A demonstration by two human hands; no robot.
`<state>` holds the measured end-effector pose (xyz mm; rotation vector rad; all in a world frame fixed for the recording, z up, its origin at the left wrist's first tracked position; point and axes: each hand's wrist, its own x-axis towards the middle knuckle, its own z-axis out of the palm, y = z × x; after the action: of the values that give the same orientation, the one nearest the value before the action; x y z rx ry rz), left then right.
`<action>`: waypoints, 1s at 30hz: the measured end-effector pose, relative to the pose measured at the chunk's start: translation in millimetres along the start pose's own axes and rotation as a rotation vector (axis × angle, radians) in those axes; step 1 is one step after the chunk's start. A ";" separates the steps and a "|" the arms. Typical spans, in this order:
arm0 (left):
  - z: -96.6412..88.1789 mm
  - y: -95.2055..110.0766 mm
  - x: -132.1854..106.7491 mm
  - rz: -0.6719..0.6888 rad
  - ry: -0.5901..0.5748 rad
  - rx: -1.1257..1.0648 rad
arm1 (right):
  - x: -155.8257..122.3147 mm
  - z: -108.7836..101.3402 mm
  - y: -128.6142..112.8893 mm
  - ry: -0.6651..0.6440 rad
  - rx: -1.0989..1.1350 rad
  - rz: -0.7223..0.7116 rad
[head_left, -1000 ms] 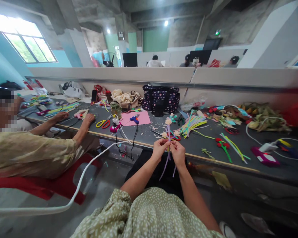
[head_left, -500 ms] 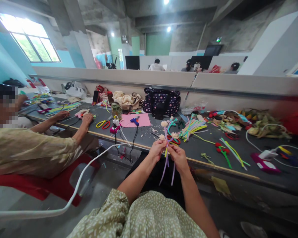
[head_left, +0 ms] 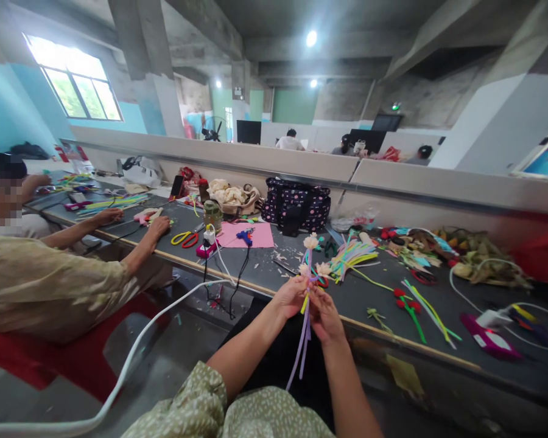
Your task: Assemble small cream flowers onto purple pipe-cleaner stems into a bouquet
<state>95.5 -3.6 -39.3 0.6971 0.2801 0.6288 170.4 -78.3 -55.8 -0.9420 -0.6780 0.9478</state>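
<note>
Over the table's front edge, both hands hold a small bunch of pipe-cleaner flowers with pale cream blossoms at the top. My left hand has its fingers closed round the stems just under the blossoms. Opposite it, my right hand pinches the same stems from the other side. Purple pipe-cleaner stems hang below the fingers, along with a short yellow end. Red-handled scissors lie behind the bunch, partly hidden by it. A pile of coloured pipe cleaners lies just beyond my right hand.
Red pipe-cleaner blooms and loose strips lie to the right, near a magenta power socket. A blue glue gun rests on pink paper. A co-worker sits at left. A white cable crosses the foreground.
The purple stem ends, spread apart before, now hang closer together. My right hand has closed in beside the left. The whole view has tilted slightly upward.
</note>
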 end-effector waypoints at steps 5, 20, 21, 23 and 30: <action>-4.3 -4.4 7.9 0.005 0.031 -0.027 | 5.9 3.5 3.7 0.086 0.000 0.021; -24.5 -28.5 2.2 0.495 0.406 0.509 | 4.6 -13.1 38.4 0.305 -1.327 -0.493; -25.3 -29.7 2.8 0.501 0.409 0.498 | 4.6 -13.2 40.7 0.311 -1.373 -0.512; -25.2 -32.3 4.3 0.500 0.401 0.456 | 5.0 -13.9 43.4 0.325 -1.443 -0.548; -15.4 -35.5 11.2 0.410 0.409 0.269 | 7.9 -15.7 38.4 0.420 -1.538 -0.674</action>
<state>113.1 -9.8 -75.0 0.8914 0.6167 1.1424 172.6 -66.8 -96.3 -1.9532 -1.2386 -0.5778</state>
